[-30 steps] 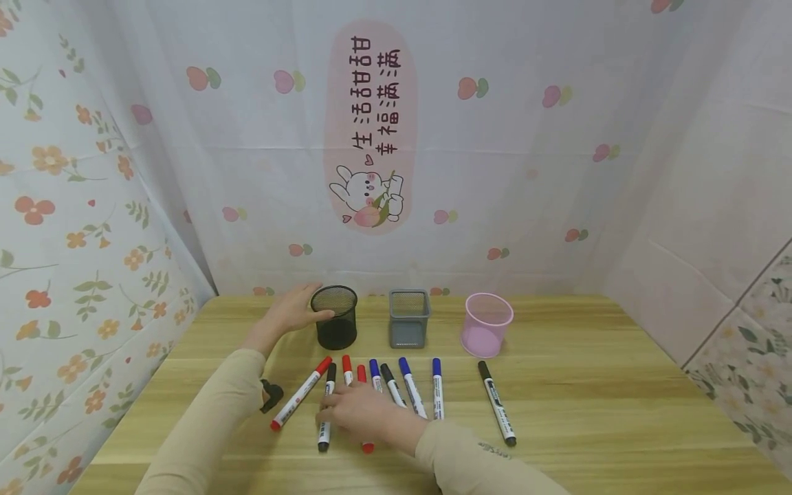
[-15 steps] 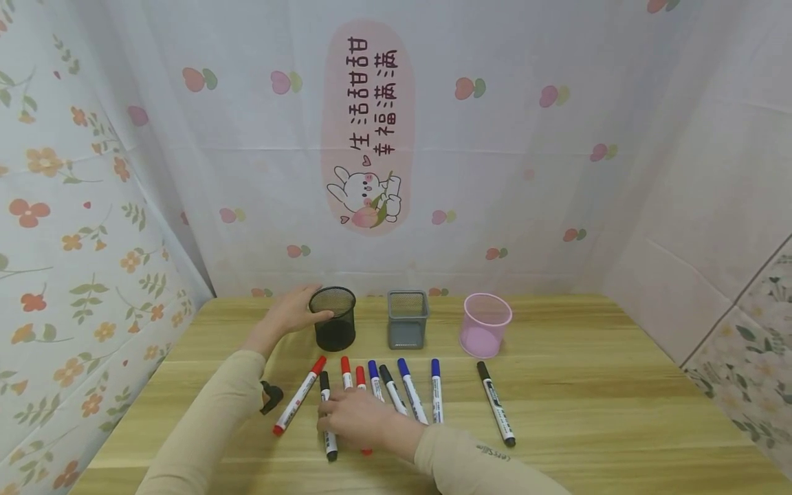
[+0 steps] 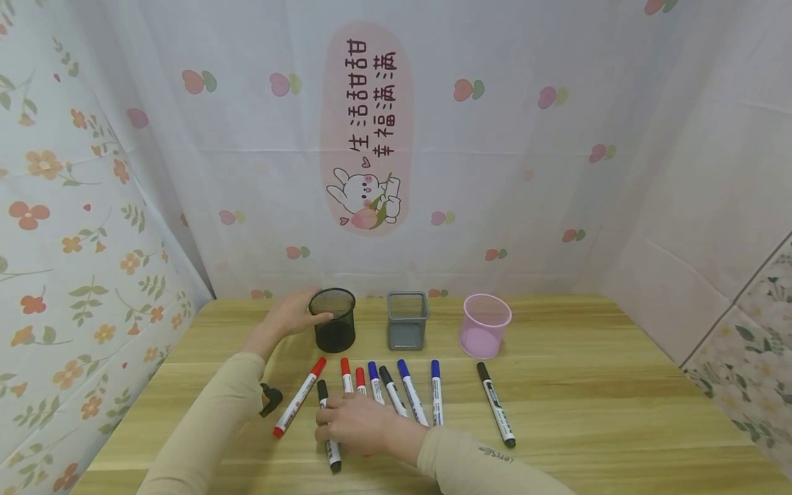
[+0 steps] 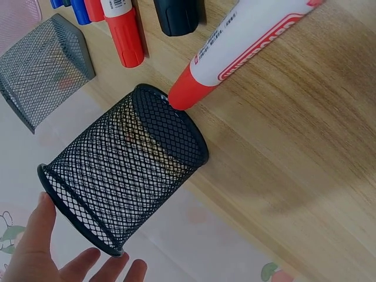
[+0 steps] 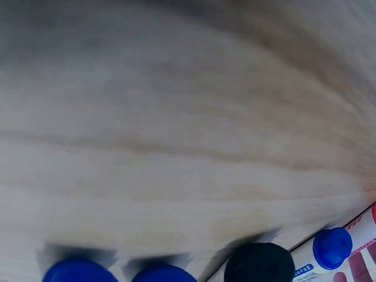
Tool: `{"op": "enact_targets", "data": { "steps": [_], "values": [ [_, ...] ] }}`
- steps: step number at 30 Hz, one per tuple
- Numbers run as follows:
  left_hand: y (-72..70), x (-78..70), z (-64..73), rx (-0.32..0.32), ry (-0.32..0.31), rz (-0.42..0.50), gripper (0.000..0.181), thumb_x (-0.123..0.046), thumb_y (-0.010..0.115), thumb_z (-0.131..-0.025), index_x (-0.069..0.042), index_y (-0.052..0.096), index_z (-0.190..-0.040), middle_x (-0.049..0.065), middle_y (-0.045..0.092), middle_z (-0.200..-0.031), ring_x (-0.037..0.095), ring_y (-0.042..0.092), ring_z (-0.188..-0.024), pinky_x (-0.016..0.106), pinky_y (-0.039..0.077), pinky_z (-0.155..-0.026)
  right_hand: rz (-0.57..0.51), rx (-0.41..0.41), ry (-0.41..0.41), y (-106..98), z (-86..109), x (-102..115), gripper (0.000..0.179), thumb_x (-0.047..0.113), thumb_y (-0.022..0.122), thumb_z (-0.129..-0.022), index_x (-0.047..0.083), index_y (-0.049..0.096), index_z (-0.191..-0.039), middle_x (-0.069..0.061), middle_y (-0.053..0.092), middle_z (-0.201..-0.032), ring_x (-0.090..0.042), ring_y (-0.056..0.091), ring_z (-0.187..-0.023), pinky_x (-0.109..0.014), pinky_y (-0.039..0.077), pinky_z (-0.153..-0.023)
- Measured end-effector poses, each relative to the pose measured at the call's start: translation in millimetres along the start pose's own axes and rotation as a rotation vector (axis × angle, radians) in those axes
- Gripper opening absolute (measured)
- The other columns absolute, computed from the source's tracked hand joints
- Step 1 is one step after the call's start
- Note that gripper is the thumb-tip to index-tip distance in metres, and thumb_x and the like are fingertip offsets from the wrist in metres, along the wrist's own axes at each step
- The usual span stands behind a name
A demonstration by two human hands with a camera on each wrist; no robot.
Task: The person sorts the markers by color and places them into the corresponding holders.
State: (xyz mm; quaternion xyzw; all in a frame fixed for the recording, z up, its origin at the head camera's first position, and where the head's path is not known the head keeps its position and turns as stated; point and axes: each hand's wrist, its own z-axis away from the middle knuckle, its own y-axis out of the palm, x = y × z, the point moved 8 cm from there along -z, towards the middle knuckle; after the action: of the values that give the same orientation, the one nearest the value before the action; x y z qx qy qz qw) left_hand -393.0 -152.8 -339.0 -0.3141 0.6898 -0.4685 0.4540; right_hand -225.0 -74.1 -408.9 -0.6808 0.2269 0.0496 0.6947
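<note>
At nine o'clock on the black mesh cup (image 3: 335, 335), clasp with curled left hand (image 3: 289, 315); at six o'clock, apparently collect black-capped marker (image 3: 333, 455) beneath right hand (image 3: 355, 421), with pinch impossible to tell, then likely secure before lifting.

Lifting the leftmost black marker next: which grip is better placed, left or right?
Right, I'd say. The right grip lies over the leftmost black marker, partly covering it; the left grip is farther back, holding the black mesh cup by its rim.
</note>
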Motion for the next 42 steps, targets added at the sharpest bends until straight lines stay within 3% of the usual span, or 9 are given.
{"op": "enact_targets", "data": {
  "steps": [7,14,22,31,36,42],
  "values": [
    [1.2,-0.1,-0.3,-0.005,0.008,0.015,0.068,-0.036,0.059,-0.083,0.008,0.035,-0.129,0.027,0.04,-0.127,0.04,0.037,-0.115,0.05,0.03,-0.092,0.014,-0.045,-0.031,-2.2,3.1,0.9,0.026,0.018,0.064,-0.078,0.03,0.06,-0.101,0.014,0.053,-0.099,-0.005,0.044,-0.089,-0.015,0.038,-0.075],
    [2.8,0.8,0.3,0.01,-0.013,0.017,0.069,-0.037,0.058,-0.083,0.008,0.033,-0.13,0.026,0.039,-0.128,0.04,0.036,-0.116,0.05,0.03,-0.092,-0.132,-0.106,-0.02,-9.5,7.7,-4.5,0.023,0.02,0.062,-0.082,0.025,0.059,-0.104,0.013,0.055,-0.104,-0.004,0.046,-0.097,-0.013,0.034,-0.084],
    [2.8,1.7,0.0,0.011,-0.02,0.022,0.069,-0.038,0.058,-0.084,0.008,0.034,-0.13,0.026,0.038,-0.128,0.04,0.035,-0.116,0.051,0.03,-0.092,-0.23,-0.246,-0.022,-22.5,16.9,-10.3,0.021,0.017,0.06,-0.083,0.019,0.058,-0.104,0.01,0.057,-0.1,-0.003,0.049,-0.092,-0.01,0.035,-0.08],
    [2.5,1.7,1.0,0.016,-0.023,0.031,0.068,-0.036,0.058,-0.084,0.008,0.034,-0.129,0.026,0.039,-0.128,0.04,0.035,-0.116,0.051,0.03,-0.092,-0.459,-0.309,0.098,-36.3,28.7,-29.9,0.021,0.017,0.059,-0.085,0.014,0.058,-0.106,0.009,0.059,-0.099,0.002,0.051,-0.091,-0.008,0.036,-0.077],
    [2.6,2.1,0.8,0.02,-0.03,0.035,0.069,-0.038,0.058,-0.083,0.007,0.033,-0.13,0.026,0.039,-0.128,0.04,0.035,-0.116,0.052,0.03,-0.092,-0.593,-0.324,0.209,-40.3,36.5,-45.8,0.022,0.021,0.057,-0.087,0.012,0.058,-0.106,0.008,0.059,-0.096,0.0,0.053,-0.089,-0.01,0.039,-0.074],
    [2.3,2.4,0.1,0.023,-0.034,0.027,0.069,-0.038,0.058,-0.083,0.007,0.034,-0.13,0.026,0.039,-0.127,0.04,0.036,-0.115,0.051,0.03,-0.091,-0.776,-0.375,0.279,-46.3,45.1,-62.6,0.02,0.019,0.059,-0.085,0.01,0.056,-0.103,0.007,0.059,-0.09,0.0,0.054,-0.085,-0.015,0.042,-0.074]
  ]
}}
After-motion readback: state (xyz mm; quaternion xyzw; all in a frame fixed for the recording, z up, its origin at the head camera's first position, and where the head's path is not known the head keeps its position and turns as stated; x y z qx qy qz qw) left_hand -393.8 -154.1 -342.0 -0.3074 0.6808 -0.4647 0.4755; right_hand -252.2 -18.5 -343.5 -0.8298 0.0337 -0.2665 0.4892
